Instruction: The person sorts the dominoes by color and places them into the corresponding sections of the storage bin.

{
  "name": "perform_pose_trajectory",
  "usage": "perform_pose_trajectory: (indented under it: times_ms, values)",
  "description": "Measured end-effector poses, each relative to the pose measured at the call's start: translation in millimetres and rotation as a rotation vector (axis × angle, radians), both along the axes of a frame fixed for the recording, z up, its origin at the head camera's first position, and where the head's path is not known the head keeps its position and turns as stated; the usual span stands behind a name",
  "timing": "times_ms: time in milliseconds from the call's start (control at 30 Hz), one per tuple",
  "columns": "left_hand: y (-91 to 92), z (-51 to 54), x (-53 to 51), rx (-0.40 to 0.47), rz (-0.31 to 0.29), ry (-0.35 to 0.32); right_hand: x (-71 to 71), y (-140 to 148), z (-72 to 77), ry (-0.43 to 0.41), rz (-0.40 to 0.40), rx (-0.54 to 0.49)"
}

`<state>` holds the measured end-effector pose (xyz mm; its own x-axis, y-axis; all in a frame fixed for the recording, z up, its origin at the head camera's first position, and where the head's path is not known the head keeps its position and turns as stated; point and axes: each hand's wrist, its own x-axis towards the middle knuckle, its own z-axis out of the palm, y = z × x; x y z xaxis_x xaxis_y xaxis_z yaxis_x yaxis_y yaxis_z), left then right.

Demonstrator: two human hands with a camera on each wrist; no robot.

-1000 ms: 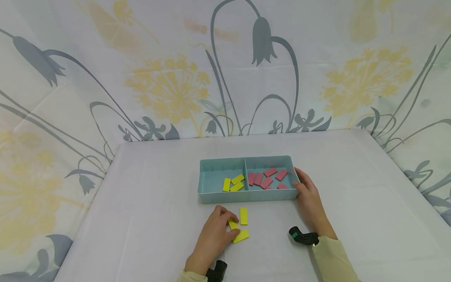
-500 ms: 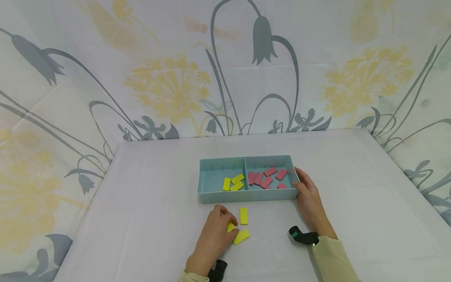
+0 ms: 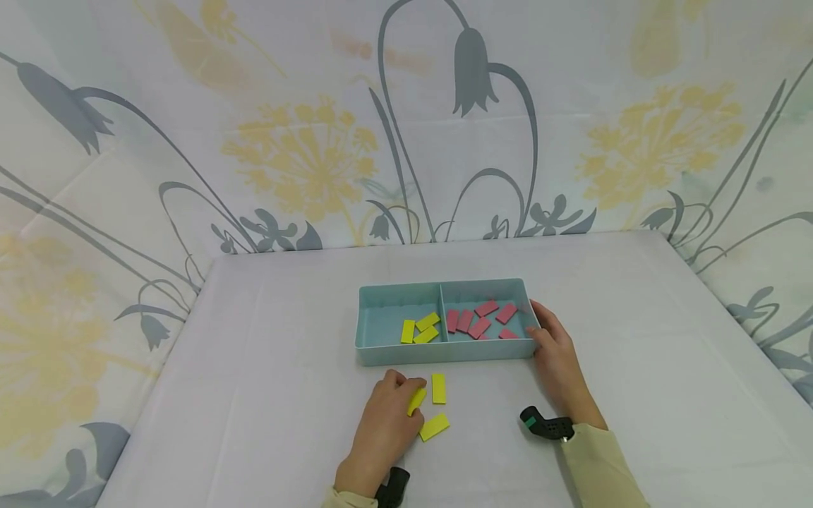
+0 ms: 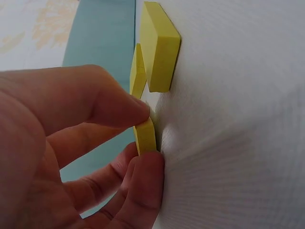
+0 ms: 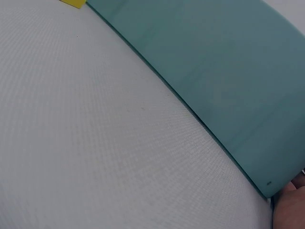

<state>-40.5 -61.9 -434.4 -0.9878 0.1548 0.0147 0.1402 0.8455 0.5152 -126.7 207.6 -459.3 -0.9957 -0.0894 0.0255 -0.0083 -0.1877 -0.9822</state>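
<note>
Between the thumb and fingertips of my left hand (image 3: 383, 432) is a small flat yellow block (image 3: 416, 401), pinched by its edges and tilted just off the cloth. The left wrist view shows the fingertips around this block (image 4: 146, 137). Two more yellow blocks lie by the hand, one upright in view to the right (image 3: 439, 389) and one slanted nearer me (image 3: 435, 427). My right hand (image 3: 559, 360) grips the right end of a light blue two-compartment box (image 3: 406, 355), its thumb at the near corner; its other fingers are partly hidden.
In the box's left compartment lie three yellow blocks (image 3: 408, 331); several pink blocks (image 3: 479, 327) are in the right one, past a divider (image 3: 444, 310). A white cloth (image 3: 286, 395) covers the table. A flower-patterned curtain (image 3: 406, 127) hangs behind.
The yellow block in my left hand has tipped from lying flat to a tilted pinch, slightly apart from the slanted block. The right hand and box stay put.
</note>
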Motion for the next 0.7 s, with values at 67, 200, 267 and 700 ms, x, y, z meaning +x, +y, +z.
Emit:
perform_pose_trajectory:
  times_ms: [67,200,267,700]
  values:
    - [-0.1,0.1,0.3,-0.009,-0.003,0.006,0.0,-0.3,0.4,0.0,-0.001,0.002]
    - [-0.2,1.0,-0.5,0.004,0.011,-0.027,0.1,-0.7,0.8,-0.005,-0.004,0.009]
    - [-0.4,1.2,-1.2,0.014,0.024,-0.045,-0.1,-0.8,0.7,-0.008,-0.005,0.012]
    - [-0.7,3.0,-3.0,0.026,0.019,-0.046,-0.9,0.2,-0.4,-0.006,-0.004,0.017]
